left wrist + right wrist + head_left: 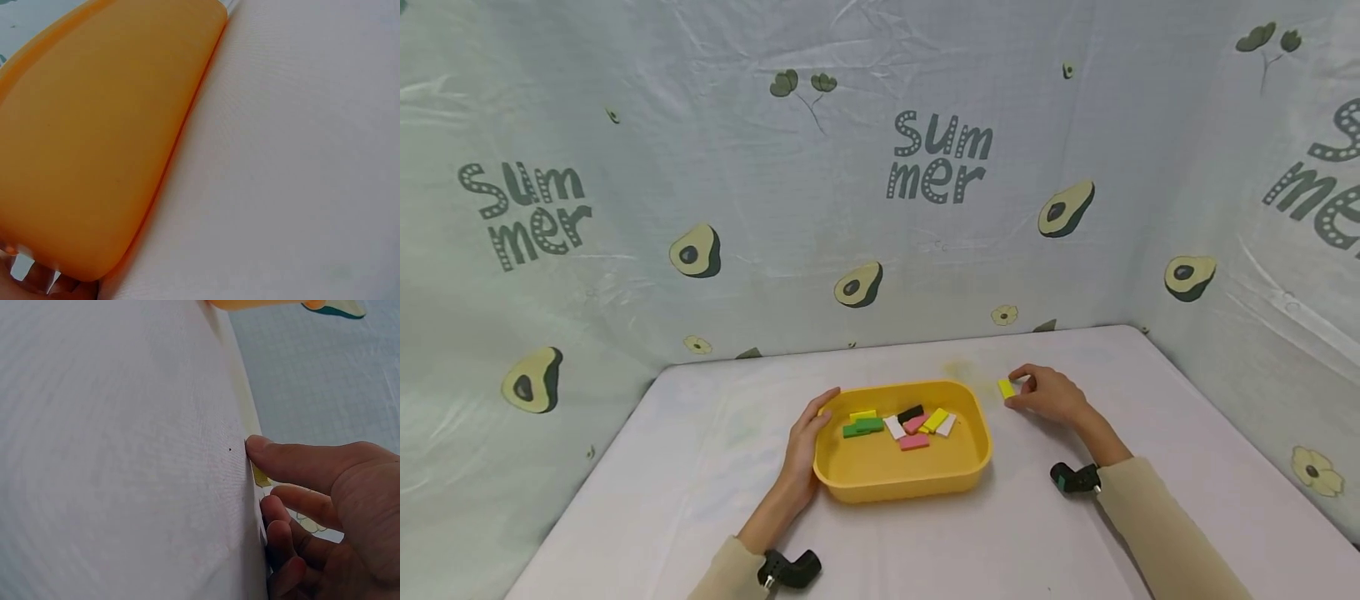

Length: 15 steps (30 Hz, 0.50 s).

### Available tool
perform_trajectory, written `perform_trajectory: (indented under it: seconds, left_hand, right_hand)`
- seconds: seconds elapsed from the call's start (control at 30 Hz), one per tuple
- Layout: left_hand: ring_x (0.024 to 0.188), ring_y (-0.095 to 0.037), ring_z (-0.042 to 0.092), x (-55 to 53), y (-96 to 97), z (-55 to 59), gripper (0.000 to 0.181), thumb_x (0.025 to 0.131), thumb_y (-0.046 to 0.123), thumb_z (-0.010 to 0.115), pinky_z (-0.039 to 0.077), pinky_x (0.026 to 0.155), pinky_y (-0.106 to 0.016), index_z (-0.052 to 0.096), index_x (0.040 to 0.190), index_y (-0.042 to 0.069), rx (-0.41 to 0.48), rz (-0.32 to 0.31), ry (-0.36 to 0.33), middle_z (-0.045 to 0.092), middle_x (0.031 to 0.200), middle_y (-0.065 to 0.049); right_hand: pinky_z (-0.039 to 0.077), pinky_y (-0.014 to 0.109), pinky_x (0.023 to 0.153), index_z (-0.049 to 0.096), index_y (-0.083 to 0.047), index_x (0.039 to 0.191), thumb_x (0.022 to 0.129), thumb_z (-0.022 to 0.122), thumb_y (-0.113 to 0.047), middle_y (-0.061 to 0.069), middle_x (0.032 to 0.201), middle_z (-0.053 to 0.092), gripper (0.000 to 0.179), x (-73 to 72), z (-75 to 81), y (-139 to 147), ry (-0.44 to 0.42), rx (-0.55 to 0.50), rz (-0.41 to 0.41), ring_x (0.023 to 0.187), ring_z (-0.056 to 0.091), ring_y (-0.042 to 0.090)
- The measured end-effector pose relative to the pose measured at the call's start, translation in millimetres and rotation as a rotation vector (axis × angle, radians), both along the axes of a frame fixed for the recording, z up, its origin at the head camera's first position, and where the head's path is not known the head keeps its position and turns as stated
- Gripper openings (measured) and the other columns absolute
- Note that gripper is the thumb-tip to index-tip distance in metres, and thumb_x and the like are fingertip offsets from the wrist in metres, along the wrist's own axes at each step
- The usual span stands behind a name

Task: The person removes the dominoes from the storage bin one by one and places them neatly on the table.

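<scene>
The right hand [1051, 393] pinches a yellow block [1007, 389] beside the tray [902, 490]; a weak fingertip hold could let it slip. The left hand [802, 442] lies along the tray's side, fingers fairly straight; pressing too hard could slide it. The right thumb partly hides the yellow block at the wrist; whether it is lifted is unclear. Overlapping blocks [914, 442] inside resist counting.

A big white table [700, 500] is standing here with round far corners. A yellow tub [910, 486] is sitting on it, around the middle. A small yellow block [1006, 389] is showing just right of the tub's far end, but whether it is touching the table is hard to see. A yellowish smudge [957, 368] is marking the far side.
</scene>
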<state>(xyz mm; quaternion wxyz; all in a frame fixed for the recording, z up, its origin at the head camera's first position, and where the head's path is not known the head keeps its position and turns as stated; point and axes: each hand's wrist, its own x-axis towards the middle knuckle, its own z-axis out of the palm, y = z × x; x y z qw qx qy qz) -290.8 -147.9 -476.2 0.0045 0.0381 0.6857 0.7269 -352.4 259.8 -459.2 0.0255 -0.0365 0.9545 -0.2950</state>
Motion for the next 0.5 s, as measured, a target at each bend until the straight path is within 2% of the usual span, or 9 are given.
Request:
perform_trajectory:
  seconds: [0.17,0.4,0.5]
  left_hand:
    - [0.157,-0.029,0.029,1.5,-0.6,-0.4,0.047,0.109,0.018,0.039,0.017,0.131,-0.05,0.046,0.155,0.013,0.006,-0.002,-0.01,0.035,0.168,-0.008]
    - [0.157,-0.03,0.028,-1.9,-0.7,0.0,0.048,0.109,0.019,0.04,0.016,0.131,-0.052,0.046,0.155,0.011,-0.005,-0.005,0.014,0.036,0.167,-0.008]
    - [0.157,-0.03,0.027,-1.5,-0.9,-1.6,0.047,0.109,0.019,0.039,0.016,0.131,-0.052,0.047,0.155,0.013,-0.012,0.0,-0.004,0.035,0.167,-0.008]
  right_hand:
    - [0.04,0.029,0.067,0.062,-0.005,0.134,0.09,0.078,-0.03,0.006,0.091,0.062,0.053,0.3,-2.8,0.4,-0.002,0.004,0.02,0.079,0.054,0.02]
    - [0.04,0.03,0.068,0.064,-0.006,0.133,0.091,0.077,-0.031,0.006,0.092,0.062,0.05,-0.5,-0.4,-0.9,0.018,0.009,0.006,0.081,0.054,0.02]
    - [0.04,0.03,0.068,0.063,-0.006,0.134,0.091,0.078,-0.03,0.006,0.091,0.062,0.052,0.0,-0.5,-2.1,0.003,0.007,0.004,0.08,0.054,0.02]
